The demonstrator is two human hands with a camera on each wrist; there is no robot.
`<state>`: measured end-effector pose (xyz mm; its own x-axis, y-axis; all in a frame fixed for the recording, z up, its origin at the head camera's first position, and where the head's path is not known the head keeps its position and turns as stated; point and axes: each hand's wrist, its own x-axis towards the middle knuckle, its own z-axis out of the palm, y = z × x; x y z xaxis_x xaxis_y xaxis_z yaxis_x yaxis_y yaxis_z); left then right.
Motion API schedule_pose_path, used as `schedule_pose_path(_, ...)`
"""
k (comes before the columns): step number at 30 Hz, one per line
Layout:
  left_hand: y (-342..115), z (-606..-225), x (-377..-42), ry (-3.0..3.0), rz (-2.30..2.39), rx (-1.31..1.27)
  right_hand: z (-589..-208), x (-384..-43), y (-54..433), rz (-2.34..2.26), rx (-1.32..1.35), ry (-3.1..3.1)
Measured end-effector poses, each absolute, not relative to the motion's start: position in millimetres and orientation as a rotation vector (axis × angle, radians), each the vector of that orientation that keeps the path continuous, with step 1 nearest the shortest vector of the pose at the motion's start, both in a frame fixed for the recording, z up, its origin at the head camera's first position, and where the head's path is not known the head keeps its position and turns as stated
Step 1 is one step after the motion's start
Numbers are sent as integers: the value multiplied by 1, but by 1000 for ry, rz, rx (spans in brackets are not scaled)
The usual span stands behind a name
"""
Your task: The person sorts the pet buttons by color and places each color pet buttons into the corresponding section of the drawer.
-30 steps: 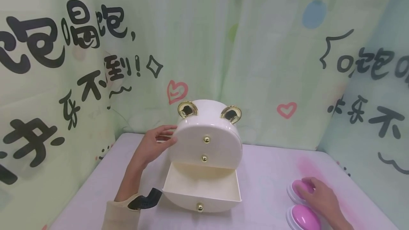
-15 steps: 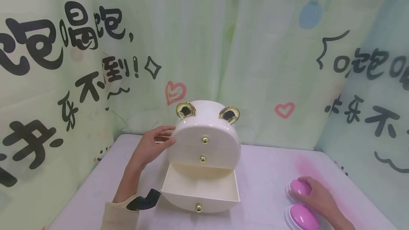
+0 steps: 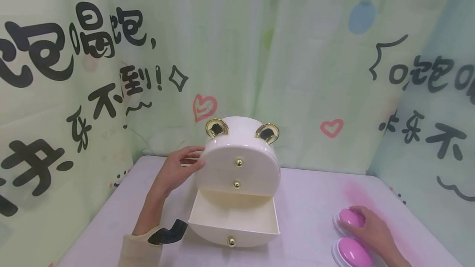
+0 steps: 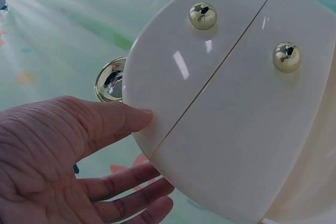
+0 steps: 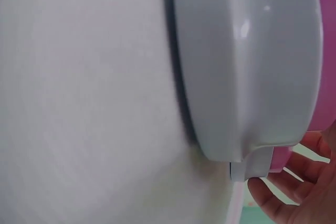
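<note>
A white, round-topped drawer box [image 3: 239,172] with gold knobs and gold-rimmed ears stands on the table. Its bottom drawer [image 3: 233,217] is pulled out and shows a bare cream inside. My left hand [image 3: 182,168] touches the box's left side; in the left wrist view the thumb [image 4: 128,119] lies on the front's edge and the extended fingers are beside it. At right, my right hand [image 3: 371,228] grips the farther of two round white-based things with a pink dome [image 3: 350,217]. The nearer pink-domed one [image 3: 354,252] sits just below it. The right wrist view shows a white base [image 5: 247,66] close up.
A pale lilac tabletop [image 3: 304,213] carries everything, with a pink tint near its right edge. Light green curtains [image 3: 304,73] with black lettering and hearts enclose the back and both sides. A dark band [image 3: 168,233] is at the left wrist.
My right thumb has slid from the top of the farther pink dome down to its near side. The left hand and the drawer box stay in place.
</note>
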<state>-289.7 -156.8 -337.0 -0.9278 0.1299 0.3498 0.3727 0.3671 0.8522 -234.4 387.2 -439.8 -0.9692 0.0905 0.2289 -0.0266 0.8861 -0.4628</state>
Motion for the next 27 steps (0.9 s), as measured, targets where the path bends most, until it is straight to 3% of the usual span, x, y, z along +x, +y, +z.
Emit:
schedule_pose_path(13,-156,-337,-290,-2405,-1595,-444,-429,-228,377,924,-198,-2798)
schedule_pose_path(27,-156,-337,-290,-2412,-1594,-428,-402,-215,328,947,-131,-2711)
